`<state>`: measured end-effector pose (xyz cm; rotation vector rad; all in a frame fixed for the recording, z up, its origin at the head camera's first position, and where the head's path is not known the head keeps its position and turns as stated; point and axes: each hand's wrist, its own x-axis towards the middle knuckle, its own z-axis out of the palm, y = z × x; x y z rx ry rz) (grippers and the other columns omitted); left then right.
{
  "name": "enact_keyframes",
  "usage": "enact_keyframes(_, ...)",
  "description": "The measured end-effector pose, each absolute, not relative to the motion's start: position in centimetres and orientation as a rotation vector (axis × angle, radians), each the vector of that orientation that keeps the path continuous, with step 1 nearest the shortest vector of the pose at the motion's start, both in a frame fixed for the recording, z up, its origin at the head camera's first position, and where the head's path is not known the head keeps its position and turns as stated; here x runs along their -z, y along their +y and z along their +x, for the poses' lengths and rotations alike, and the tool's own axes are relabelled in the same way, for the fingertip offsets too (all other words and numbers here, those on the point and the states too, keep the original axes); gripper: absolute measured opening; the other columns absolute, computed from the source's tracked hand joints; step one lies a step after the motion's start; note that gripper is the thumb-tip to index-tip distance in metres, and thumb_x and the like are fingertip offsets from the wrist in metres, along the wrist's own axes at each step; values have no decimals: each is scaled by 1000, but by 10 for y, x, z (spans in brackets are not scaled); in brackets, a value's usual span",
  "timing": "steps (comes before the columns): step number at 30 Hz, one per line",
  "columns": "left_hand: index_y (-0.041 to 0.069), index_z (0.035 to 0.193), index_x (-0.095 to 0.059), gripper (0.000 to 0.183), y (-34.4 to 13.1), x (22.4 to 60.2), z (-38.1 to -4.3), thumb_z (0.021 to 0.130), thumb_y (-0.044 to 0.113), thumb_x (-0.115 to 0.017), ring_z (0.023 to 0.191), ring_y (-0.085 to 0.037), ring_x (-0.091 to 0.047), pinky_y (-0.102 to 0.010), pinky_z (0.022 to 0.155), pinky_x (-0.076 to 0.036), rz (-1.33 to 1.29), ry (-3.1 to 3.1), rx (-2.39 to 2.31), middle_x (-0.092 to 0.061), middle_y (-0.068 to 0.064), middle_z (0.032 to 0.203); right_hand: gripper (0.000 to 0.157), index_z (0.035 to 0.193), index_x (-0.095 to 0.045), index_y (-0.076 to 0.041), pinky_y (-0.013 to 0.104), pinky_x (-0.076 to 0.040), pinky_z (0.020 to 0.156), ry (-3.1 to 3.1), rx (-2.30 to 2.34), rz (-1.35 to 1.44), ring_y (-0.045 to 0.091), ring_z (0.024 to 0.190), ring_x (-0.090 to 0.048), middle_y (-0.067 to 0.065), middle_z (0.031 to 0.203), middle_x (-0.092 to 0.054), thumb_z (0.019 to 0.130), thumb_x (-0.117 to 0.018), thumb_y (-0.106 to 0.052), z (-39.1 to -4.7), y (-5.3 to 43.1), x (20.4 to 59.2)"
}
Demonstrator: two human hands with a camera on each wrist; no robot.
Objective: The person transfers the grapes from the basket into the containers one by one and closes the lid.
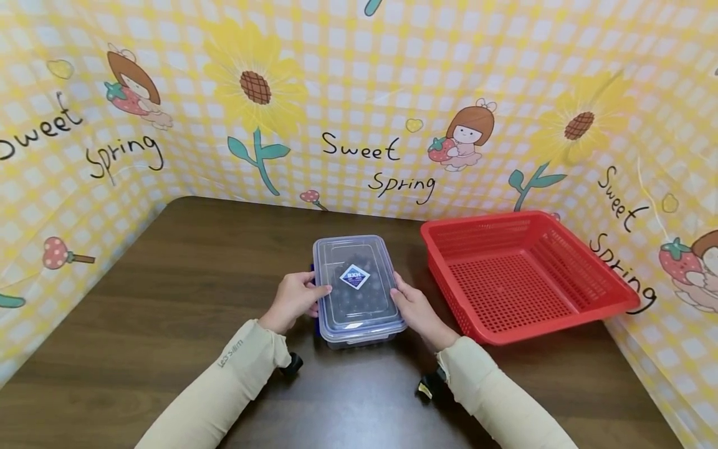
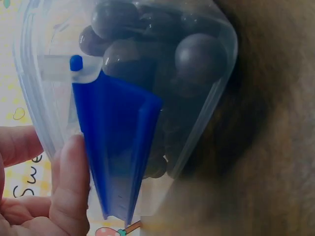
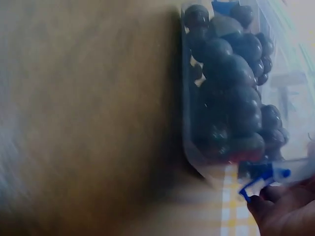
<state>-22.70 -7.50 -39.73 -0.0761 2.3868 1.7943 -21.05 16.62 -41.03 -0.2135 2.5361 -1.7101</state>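
A clear plastic food container (image 1: 359, 249) with a lid stands on the table's middle, a diamond-shaped label (image 1: 354, 277) on top. Dark round fruits, like grapes (image 3: 231, 73), show through its wall. My left hand (image 1: 294, 299) grips the left side, thumb on the lid and fingers down the side. Beside those fingers, a blue locking clip (image 2: 115, 128) hangs swung out from the wall. My right hand (image 1: 417, 308) holds the right side with the thumb at the lid's edge. Its fingertips are by another blue clip (image 3: 263, 179), which is tilted outward.
To the right of the container stands a red plastic basket (image 1: 471, 321) with a grid bottom, nothing visible in it. The brown wooden table (image 1: 168, 299) is bordered at the back and sides by a yellow checked cloth (image 1: 348, 81).
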Motion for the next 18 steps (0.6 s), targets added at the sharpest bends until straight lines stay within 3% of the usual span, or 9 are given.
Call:
enact_keyframes(5,-14,127,-54,46,-81,393,-229,86,3,-68,45,-12,-57,-29,46,-53,-68,2376,-1768,-66,-15,77,58,146,-35,1,47,-41,101,2321,1831,-26,35,125,-49,23,143,-43,95,-59,-11,-218,171,410)
enact_keyframes(8,-14,128,-51,48,-84,391,-232,87,4,-68,45,-12,-56,-29,46,-53,-58,2358,-1737,-66,-14,79,71,151,-24,-1,52,-41,99,2157,1906,86,37,123,-49,26,144,-40,92,-62,-12,-221,175,412)
enact_keyframes(11,-14,128,-52,48,-88,388,-234,87,5,-68,46,-13,-55,-28,46,-53,-45,2354,-1689,-67,-14,80,79,153,-15,-5,57,-41,97,2004,1928,180,36,117,-55,26,138,-46,91,-63,-14,-222,177,412)
enact_keyframes(15,-12,128,-53,46,-92,384,-238,88,7,-68,49,-15,-55,-29,47,-53,-41,2374,-1600,-67,-15,83,84,154,-11,-7,59,-42,95,1877,1931,206,30,98,-66,19,112,-66,90,-64,-15,-226,177,412)
enact_keyframes(18,-10,131,-51,48,-93,382,-240,90,8,-67,51,-16,-56,-29,49,-53,-44,2377,-1549,-66,-15,84,85,154,-11,-8,57,-44,93,1842,1945,224,24,89,-68,11,100,-70,89,-66,-12,-228,177,411)
